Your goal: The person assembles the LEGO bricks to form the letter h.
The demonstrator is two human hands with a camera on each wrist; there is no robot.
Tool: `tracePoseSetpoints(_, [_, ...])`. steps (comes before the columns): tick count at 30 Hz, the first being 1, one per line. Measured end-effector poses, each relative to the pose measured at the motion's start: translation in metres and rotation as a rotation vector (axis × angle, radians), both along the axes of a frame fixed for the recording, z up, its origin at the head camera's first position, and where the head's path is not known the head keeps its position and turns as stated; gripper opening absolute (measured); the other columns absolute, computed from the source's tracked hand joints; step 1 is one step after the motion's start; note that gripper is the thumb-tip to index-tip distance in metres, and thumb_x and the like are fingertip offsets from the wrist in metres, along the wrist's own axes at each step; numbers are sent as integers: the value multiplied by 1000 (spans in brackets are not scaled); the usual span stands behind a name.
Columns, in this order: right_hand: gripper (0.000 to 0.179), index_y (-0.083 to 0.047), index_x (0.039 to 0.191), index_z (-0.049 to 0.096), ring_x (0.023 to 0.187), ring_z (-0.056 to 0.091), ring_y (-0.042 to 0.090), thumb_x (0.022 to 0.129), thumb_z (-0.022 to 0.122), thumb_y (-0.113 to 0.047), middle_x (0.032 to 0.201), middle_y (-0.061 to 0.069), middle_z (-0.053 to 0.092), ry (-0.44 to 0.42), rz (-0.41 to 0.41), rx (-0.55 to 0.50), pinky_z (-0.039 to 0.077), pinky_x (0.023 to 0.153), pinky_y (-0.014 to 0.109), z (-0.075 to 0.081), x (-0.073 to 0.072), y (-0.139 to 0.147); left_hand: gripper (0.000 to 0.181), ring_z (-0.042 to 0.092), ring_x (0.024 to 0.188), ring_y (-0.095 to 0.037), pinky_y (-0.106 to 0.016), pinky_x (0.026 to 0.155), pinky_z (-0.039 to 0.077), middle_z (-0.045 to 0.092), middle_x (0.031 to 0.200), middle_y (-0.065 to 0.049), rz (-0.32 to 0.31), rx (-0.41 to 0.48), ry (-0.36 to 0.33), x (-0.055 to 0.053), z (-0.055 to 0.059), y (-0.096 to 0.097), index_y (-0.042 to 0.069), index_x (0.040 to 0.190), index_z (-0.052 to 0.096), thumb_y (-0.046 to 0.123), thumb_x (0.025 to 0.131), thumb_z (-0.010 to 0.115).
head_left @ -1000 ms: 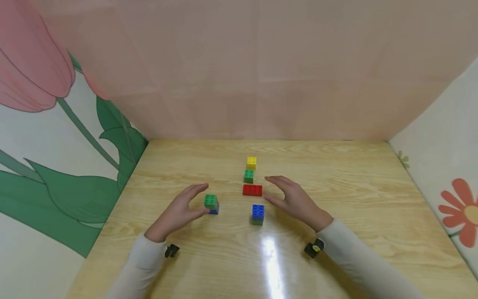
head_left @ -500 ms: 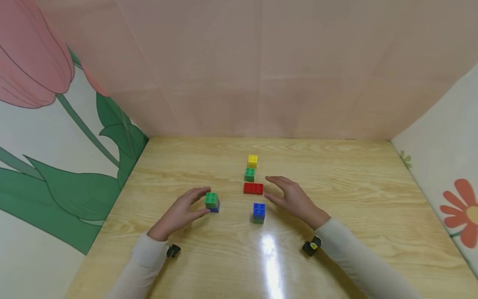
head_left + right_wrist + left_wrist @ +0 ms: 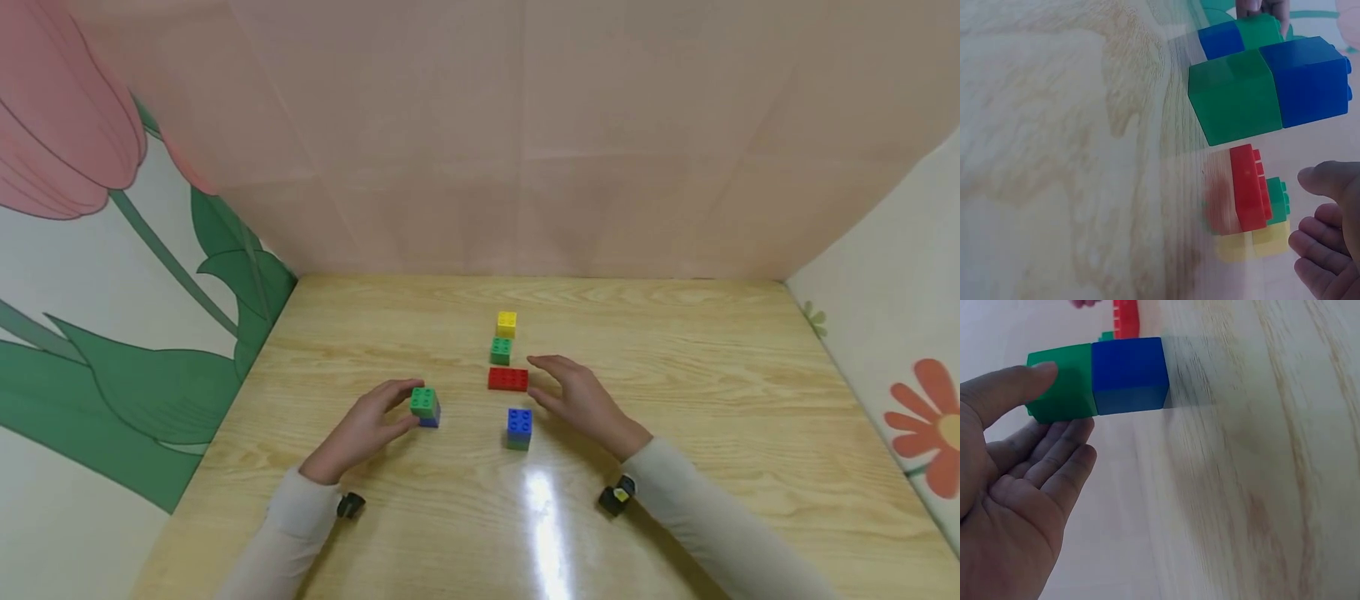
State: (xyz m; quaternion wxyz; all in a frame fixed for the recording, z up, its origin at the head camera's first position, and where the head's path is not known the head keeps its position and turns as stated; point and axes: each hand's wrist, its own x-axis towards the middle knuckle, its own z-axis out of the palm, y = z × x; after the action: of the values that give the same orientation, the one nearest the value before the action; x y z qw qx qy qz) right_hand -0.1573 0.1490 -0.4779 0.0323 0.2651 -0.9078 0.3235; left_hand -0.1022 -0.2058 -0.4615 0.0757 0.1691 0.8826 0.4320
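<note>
At the far left, a wall is covered with a large pink tulip (image 3: 67,125) and green leaves. Next, on the wooden table (image 3: 435,533), the left hand (image 3: 363,427) is seen from a pale sleeve (image 3: 296,512), with a small black device (image 3: 350,505) worn at the wrist. Between its thumb and fingers, the upper green brick (image 3: 422,402) is pinched; it is seated squarely on a lower blue brick (image 3: 430,422), and the pair is stood upright on the table. Further right, a loose row is formed, running away from the viewer: a blue-topped stack (image 3: 519,423) is placed nearest, with its green base (image 3: 517,445) beneath; beyond it a long red brick (image 3: 508,379) is laid crosswise, studs up; behind that a small green brick (image 3: 500,351) and, farthest, a yellow brick (image 3: 507,324) are set. Just right of the red brick, the right hand (image 3: 585,410) is held with thumb and fingers spread wide apart, nothing being gripped; in its wrist view, a gap is shown between the fingertips and the red brick. At the far right, a wall is decorated with an orange-red flower (image 3: 930,421).
</note>
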Motion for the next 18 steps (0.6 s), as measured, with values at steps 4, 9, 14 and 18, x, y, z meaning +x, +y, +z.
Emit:
tracePoseSetpoints(4, [49,-7,134,57,121,56,27,90,72,-23,131,8,59,9,-6,-7,47,99,46,1,0,-3,50,51,126,-25,-45,105,40,53,135,-5,8,-11,19,1,2,0,12,140,49,13,93,67])
tracePoseSetpoints(9, [46,-5,132,59,119,57,27,90,72,-20,129,9,61,-4,-8,-23,47,98,46,3,-1,-7,48,53,124,-25,-45,104,42,55,132,-4,13,-15,30,0,1,0,12,139,50,14,93,67])
tracePoseSetpoints(14, [45,-5,131,59,119,57,27,91,71,-21,129,9,61,-32,-16,-7,48,98,46,3,-3,-10,47,54,122,-24,-44,103,43,56,130,-4,17,-6,17,-2,-1,-1,11,137,52,13,93,68])
tracePoseSetpoints(18, [44,-5,130,60,117,58,26,90,72,-20,127,9,62,-33,-25,2,49,97,45,2,-5,-12,46,55,122,-25,-44,102,44,57,129,-4,20,-7,5,-2,-1,-1,12,135,54,13,92,68])
